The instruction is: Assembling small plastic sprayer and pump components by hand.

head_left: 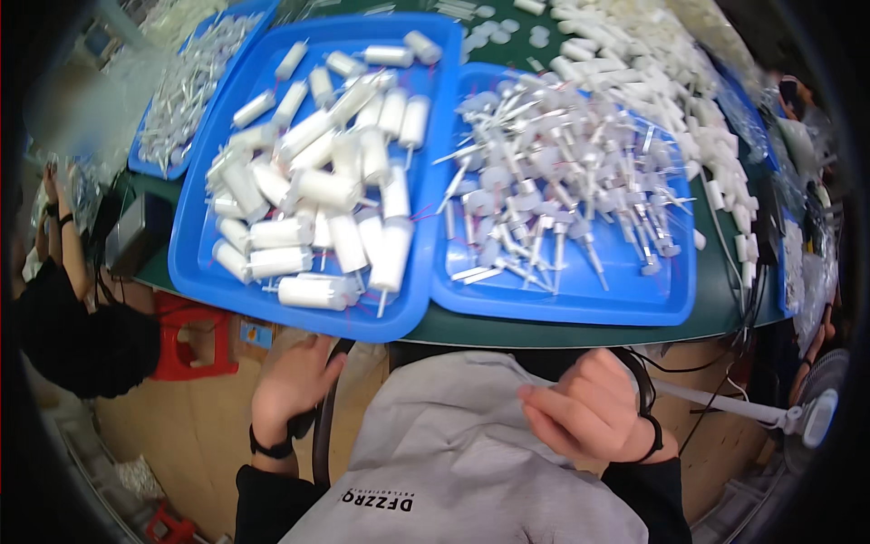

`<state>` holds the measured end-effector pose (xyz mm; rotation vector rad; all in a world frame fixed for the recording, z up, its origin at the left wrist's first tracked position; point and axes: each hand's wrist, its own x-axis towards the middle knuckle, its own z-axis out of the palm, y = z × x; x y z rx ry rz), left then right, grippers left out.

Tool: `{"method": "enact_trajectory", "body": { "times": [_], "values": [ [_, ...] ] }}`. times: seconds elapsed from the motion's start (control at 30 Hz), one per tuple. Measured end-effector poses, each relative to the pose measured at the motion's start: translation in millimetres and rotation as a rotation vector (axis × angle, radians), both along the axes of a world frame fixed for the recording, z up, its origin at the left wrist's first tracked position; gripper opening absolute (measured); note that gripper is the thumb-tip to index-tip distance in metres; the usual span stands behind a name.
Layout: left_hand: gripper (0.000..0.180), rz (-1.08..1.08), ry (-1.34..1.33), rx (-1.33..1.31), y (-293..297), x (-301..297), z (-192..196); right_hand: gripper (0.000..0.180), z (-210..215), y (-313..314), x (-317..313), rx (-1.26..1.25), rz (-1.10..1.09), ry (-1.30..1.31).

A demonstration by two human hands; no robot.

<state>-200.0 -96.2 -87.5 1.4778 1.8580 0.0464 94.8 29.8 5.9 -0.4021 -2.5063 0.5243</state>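
– Looking down, what is the largest before you?
– It is the green table. On it stands the left blue tray, and just beside it the smaller right blue tray.
– And your hands?
– My left hand is near the left tray's front edge, thumb spread from fingers. My right hand is curled; I cannot tell whether it pinches something.
– The small things?
– White cylinders lie heaped in the left tray, thin-stemmed parts in the right.
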Motion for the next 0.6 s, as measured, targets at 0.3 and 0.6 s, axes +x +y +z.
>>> {"method": "enact_trajectory", "body": {
  "times": [0.3,0.6],
  "values": [
    [0.044,-1.022,-0.519,0.299,58.4,105.8,107.3,0.02,4.3,52.1,-2.6,0.091,-0.595,-0.018],
    [0.044,-0.688,-0.41,0.601,91.4,144.2,134.0,0.018,2.4,59.7,-2.2,-0.055,-0.628,0.041]
  ]
}}
